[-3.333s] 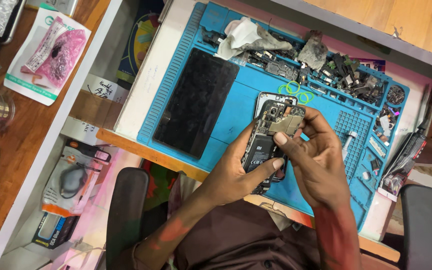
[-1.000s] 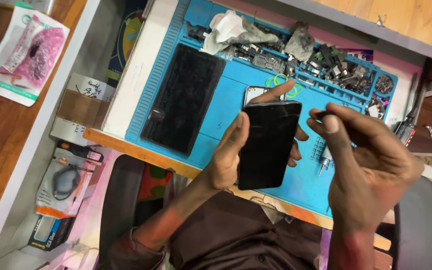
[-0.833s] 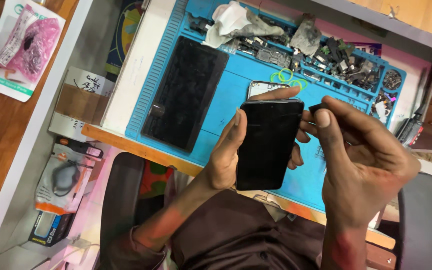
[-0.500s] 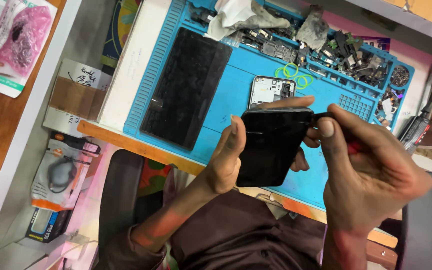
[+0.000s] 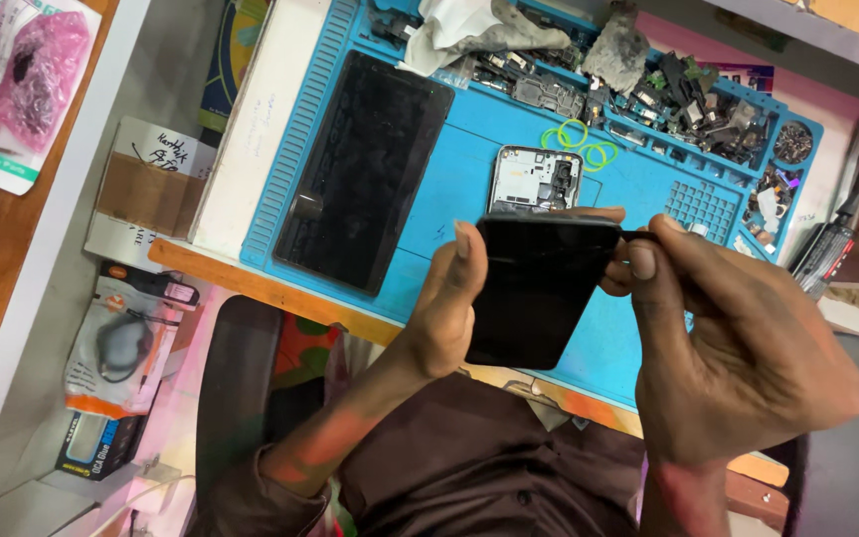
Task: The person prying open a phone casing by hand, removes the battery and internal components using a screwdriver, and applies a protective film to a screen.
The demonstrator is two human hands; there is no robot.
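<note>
Black, glossy phone [image 5: 539,288] held face-up, seemingly intact, between both hands.

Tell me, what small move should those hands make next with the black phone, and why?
Probably slide the thin tool along the phone's top right corner. The right hand pinches it right at that edge, while the left hand holds the phone above the blue mat.
</note>
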